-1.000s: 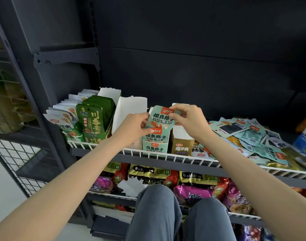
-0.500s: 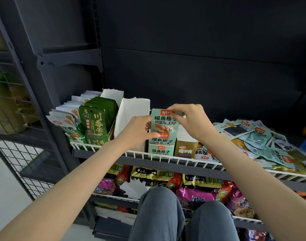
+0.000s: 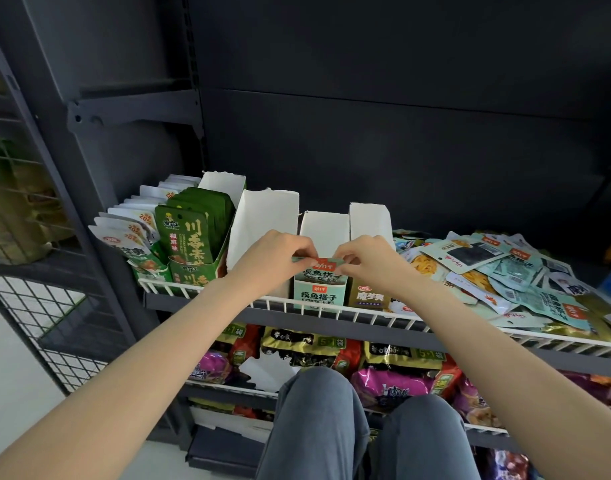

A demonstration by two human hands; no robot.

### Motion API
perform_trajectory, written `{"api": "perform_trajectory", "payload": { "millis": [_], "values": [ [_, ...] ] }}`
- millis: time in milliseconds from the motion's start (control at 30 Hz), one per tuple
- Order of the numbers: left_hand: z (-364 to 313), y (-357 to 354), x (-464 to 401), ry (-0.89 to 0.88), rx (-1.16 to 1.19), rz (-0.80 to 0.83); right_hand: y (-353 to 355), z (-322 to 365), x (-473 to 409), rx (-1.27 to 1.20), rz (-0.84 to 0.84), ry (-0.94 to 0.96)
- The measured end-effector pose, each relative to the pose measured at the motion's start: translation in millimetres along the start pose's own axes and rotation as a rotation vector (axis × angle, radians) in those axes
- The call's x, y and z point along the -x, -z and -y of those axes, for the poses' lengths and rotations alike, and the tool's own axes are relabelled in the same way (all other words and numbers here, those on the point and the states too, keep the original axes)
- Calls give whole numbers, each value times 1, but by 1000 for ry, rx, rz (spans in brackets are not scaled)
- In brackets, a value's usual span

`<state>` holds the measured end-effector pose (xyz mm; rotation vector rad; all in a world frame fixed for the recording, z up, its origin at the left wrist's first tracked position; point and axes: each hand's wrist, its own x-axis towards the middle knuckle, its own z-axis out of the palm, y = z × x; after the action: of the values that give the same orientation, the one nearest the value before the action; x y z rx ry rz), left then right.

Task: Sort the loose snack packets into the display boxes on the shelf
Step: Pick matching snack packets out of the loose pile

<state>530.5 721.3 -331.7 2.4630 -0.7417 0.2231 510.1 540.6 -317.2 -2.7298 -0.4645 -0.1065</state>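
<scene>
- A person's left hand [image 3: 274, 253] and right hand [image 3: 365, 257] each pinch a top corner of a teal snack packet [image 3: 318, 265], sunk upright into the matching teal display box [image 3: 320, 292]
- Loose packets [image 3: 512, 275] lie heaped at three o'clock on the wire shelf [image 3: 383, 315]

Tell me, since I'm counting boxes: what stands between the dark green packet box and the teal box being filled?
In the head view, one white display box stands between the dark green packet box and the teal box; its contents cannot be seen.
</scene>
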Motion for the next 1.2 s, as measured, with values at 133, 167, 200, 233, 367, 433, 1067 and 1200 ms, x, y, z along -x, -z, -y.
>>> {"api": "perform_trajectory", "payload": {
  "millis": [133,167,200,233,367,433,1067,1200],
  "values": [
    [-3,0,0,-46,-121,35,-3,-4,1,-19,-33,-23],
    [-4,-1,0,-50,-135,51,-4,-5,1,-33,-38,-35],
    [-5,-1,-1,-54,-144,67,-5,-6,1,-49,-40,-45],
    [-7,-1,-1,-60,-153,82,-6,-7,2,-66,-35,-51],
    [-11,-2,-1,-69,-164,111,-7,-11,5,-132,1,-39],
    [-12,-2,-1,-61,-141,113,-3,-13,8,-172,31,-29],
    [-153,-115,-135,-105,-67,209,49,-178,61,-179,-427,-541],
    [-156,-156,-165,-102,-74,363,46,-230,64,-93,-281,-808]
  ]
}}
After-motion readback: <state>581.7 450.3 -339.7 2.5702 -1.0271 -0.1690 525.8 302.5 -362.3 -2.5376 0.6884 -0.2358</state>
